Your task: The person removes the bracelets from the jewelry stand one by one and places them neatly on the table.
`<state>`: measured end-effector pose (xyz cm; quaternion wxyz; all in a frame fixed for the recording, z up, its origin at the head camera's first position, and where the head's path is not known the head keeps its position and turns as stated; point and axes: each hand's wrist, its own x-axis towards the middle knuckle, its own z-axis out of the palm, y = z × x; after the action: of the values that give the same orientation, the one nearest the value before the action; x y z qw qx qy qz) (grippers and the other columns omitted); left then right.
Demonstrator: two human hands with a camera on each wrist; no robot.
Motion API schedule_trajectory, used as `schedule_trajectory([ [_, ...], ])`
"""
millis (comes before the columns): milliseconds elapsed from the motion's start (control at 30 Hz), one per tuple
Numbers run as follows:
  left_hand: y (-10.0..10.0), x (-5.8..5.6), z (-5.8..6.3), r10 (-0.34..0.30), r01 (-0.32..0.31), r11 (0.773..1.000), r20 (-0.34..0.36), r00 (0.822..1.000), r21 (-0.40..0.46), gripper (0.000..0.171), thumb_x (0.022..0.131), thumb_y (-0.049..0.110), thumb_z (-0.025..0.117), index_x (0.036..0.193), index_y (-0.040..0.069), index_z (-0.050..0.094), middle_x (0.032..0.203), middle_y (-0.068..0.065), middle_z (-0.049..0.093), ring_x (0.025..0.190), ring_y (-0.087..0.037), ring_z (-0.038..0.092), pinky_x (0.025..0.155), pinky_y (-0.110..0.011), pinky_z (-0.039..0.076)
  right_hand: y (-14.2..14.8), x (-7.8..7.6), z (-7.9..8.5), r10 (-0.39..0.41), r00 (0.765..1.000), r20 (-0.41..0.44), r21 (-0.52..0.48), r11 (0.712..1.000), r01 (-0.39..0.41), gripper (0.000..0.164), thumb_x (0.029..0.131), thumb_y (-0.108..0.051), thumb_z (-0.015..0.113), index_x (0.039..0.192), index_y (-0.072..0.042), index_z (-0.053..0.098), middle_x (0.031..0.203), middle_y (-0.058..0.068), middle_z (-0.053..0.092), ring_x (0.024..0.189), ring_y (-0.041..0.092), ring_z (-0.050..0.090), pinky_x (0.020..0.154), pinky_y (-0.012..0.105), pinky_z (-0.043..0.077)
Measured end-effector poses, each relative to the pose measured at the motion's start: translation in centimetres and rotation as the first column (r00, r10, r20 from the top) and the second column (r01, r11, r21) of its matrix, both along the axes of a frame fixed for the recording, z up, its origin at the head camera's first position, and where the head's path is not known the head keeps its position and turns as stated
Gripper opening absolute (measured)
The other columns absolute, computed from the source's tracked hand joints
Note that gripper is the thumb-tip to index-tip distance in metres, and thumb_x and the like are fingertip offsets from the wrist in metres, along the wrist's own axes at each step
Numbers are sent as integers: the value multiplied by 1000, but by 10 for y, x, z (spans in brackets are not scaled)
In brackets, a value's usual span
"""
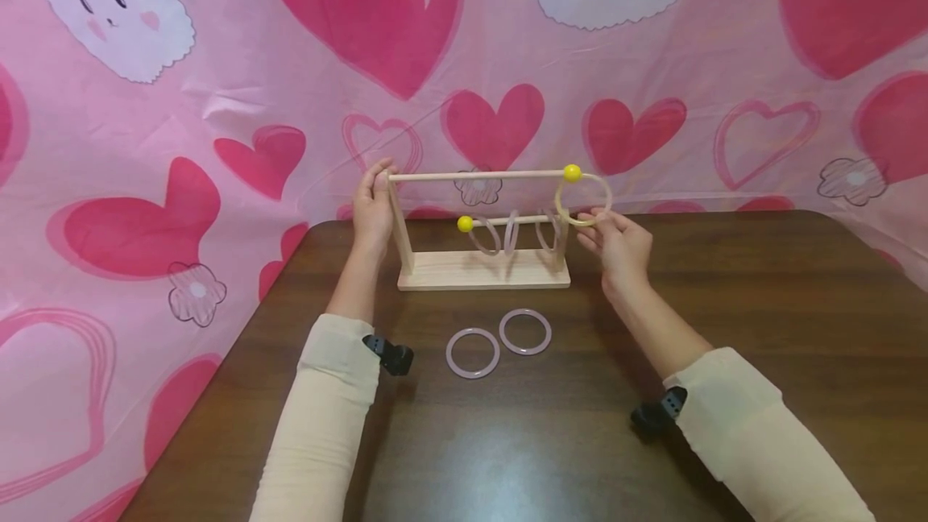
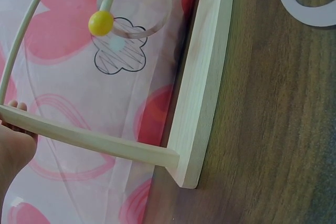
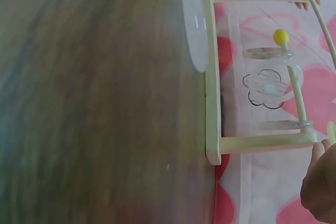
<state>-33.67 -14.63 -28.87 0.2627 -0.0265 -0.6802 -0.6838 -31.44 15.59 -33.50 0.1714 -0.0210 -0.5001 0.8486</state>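
A wooden ring stand [image 1: 484,271] has two horizontal rods, one high and one low, each tipped with a yellow ball. At its left side, my left hand [image 1: 373,212] grips the top of the post, fingers behind it. My right hand [image 1: 623,252] pinches a pale yellow ring [image 1: 609,204] by its lower edge. That ring overlaps the upper rod's yellow ball [image 1: 572,173]; whether it goes round the rod I cannot tell. Several light purple rings [image 1: 511,234] hang on the lower rod [image 3: 297,95]. In the right wrist view, the held ring [image 3: 331,131] is mostly cut off.
Two purple rings, the left one [image 1: 448,354] and the right one [image 1: 502,334], lie flat on the dark wooden table [image 1: 507,441] in front of the stand. Behind the table hangs a pink cloth [image 1: 239,103] with hearts. Each sleeve carries a black wrist camera [image 1: 395,358].
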Motion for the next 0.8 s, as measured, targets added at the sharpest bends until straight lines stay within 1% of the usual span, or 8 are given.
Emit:
schedule_trajectory([
  [100,-3,-8,-7,9,-9,1000,-11,1000,-9,35,98,18,41,127,3,53,124,-17,55,107,-15,50,91,-28,37,3,2,-1,23,1000,-2,16,1000,-23,14,91,5,48,88,2,62,75,8,69,70,15,67,75,36,48],
  [167,-3,-10,-8,17,-18,1000,-18,1000,-17,34,98,19,41,126,4,54,123,-16,55,106,-14,50,90,-28,37,4,4,-1,38,999,-7,31,999,-38,16,90,6,47,85,0,62,74,8,69,69,15,67,74,35,49],
  [333,-3,-11,-9,21,-21,1000,-23,1000,-16,34,98,19,41,125,5,54,123,-16,55,106,-15,50,90,-27,37,9,10,-1,85,996,-15,62,995,-84,12,91,5,47,96,9,56,73,7,69,68,14,67,68,29,52],
  [400,-3,-10,-9,13,-14,1000,-22,1000,-10,34,98,19,41,126,4,54,124,-16,55,107,-15,50,90,-28,37,11,13,-2,107,994,-15,79,991,-106,12,92,4,47,98,9,55,73,5,69,68,14,67,67,28,52],
  [467,-4,-9,-8,6,-6,1000,-15,1000,-1,35,97,19,42,126,4,54,124,-16,55,108,-16,50,91,-27,37,14,15,-4,133,991,-19,101,986,-131,11,92,3,47,96,6,56,73,5,69,68,13,67,67,28,52],
  [567,-3,-6,-5,-7,7,1000,-8,1000,15,35,97,17,41,127,3,53,125,-16,55,109,-18,50,91,-27,37,20,18,-6,197,980,-39,123,974,-191,13,93,2,48,91,0,60,75,5,70,69,13,67,68,28,52],
  [633,-1,0,-1,-6,6,1000,-3,1000,12,35,98,15,40,127,1,52,125,-18,54,109,-20,50,90,-27,37,25,20,-7,248,967,-59,134,962,-238,16,93,2,48,89,-3,63,77,6,70,71,14,67,69,29,52],
  [800,5,13,9,-1,1,1000,-7,1000,-15,34,99,12,38,127,-4,50,124,-21,53,109,-23,50,89,-26,38,41,21,-6,381,922,-72,164,916,-366,20,93,0,50,87,-5,68,82,9,70,76,16,67,71,29,52],
])
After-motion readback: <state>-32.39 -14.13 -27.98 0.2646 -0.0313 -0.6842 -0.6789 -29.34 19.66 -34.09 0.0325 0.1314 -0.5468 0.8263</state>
